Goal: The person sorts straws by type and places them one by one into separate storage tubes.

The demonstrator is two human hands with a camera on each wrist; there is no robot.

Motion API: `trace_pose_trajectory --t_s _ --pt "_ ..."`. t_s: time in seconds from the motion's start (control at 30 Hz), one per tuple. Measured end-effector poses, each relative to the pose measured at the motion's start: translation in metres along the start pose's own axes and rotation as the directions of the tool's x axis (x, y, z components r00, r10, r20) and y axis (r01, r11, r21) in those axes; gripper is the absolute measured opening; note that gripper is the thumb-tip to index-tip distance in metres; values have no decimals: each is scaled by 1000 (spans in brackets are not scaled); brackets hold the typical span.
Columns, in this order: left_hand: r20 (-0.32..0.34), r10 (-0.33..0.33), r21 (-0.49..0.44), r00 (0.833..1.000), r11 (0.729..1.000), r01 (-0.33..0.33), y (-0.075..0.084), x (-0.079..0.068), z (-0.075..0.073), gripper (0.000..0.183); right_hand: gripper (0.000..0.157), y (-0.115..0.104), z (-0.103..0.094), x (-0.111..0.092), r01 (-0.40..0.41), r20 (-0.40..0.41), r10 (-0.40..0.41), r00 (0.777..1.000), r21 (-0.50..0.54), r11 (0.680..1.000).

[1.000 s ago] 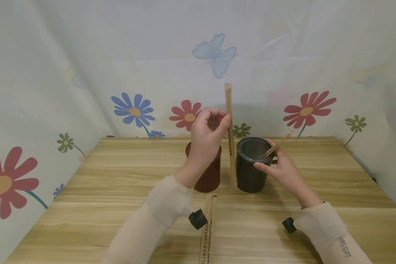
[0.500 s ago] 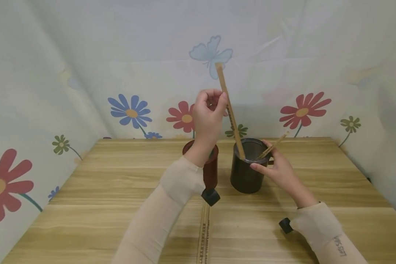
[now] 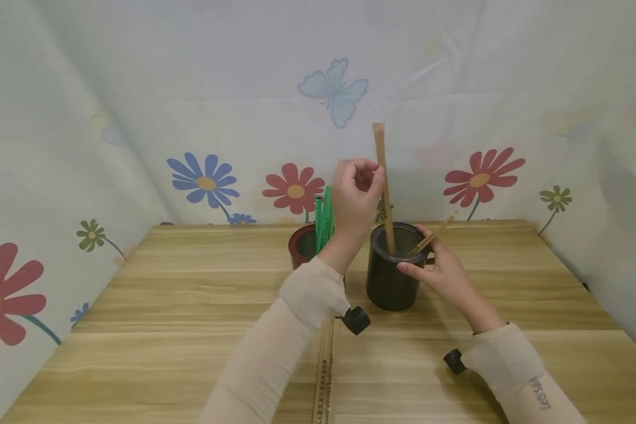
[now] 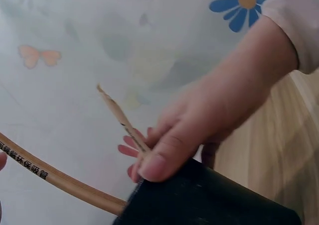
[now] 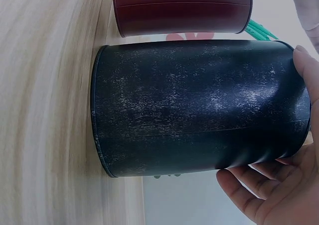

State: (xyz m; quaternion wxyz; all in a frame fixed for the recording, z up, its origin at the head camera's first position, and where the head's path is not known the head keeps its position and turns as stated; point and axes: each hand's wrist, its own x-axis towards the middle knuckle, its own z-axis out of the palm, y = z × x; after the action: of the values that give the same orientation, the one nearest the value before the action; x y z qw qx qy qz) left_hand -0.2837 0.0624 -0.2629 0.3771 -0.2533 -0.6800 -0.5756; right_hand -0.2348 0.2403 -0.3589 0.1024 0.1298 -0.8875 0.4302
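Observation:
My left hand [image 3: 356, 191] pinches a brown paper-wrapped straw [image 3: 380, 147] between thumb and fingers, above the black cup [image 3: 392, 282]. The straw's lower end is inside the cup's mouth, and printed characters show along its wrapper in the left wrist view. My right hand [image 3: 450, 268] holds the upright black cup near its rim, with the thumb in front and the fingers around the far side. Another wrapped straw [image 3: 441, 227] leans out of this cup to the right, beside my right hand. The cup's scuffed dark side [image 5: 199, 105] fills the right wrist view.
Left of the black cup stands a dark red cup [image 3: 298, 246] with green straws [image 3: 324, 219] in it, partly hidden by my left arm. More wrapped straws [image 3: 324, 377] lie on the wooden table [image 3: 201, 306] near the front. A flower-printed cloth [image 3: 233, 106] surrounds the table.
My left hand has lifted the straw, moved it right over the black cup and lowered its end into the mouth. The right hand keeps its hold. Green straws in the red cup have come into view.

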Motion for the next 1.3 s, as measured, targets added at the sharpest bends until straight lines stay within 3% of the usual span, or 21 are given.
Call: trace_pose_trajectory --t_s 0.17,0.37,0.53,0.67,0.87,1.07,1.3 --pt "54 45 66 997 997 -49 -8 -14 4 14 84 2 2 2 2 2 -2 1000 -11 1000" --pt "115 17 120 993 992 -31 -15 -30 5 13 85 3 2 1 2 -1 -2 1000 -15 1000" --pt "185 40 169 982 983 -72 -20 -41 6 12 84 1 1 -1 -7 3 7 1000 -9 1000" --pt "262 42 195 964 976 -96 -22 -49 7 12 84 1 0 -1 -10 12 10 1000 1 1000" --pt "362 -10 238 932 968 -82 -24 -56 8 11 83 0 0 -1 -4 18 4 1000 1 1000" --pt "430 -49 265 902 961 -74 -27 -61 9 12 83 0 0 0 -2 11 2 1000 -5 1000" --pt "500 -59 302 864 947 -110 -27 -64 10 15 82 2 1 2 19 1 -19 1000 11 1000"
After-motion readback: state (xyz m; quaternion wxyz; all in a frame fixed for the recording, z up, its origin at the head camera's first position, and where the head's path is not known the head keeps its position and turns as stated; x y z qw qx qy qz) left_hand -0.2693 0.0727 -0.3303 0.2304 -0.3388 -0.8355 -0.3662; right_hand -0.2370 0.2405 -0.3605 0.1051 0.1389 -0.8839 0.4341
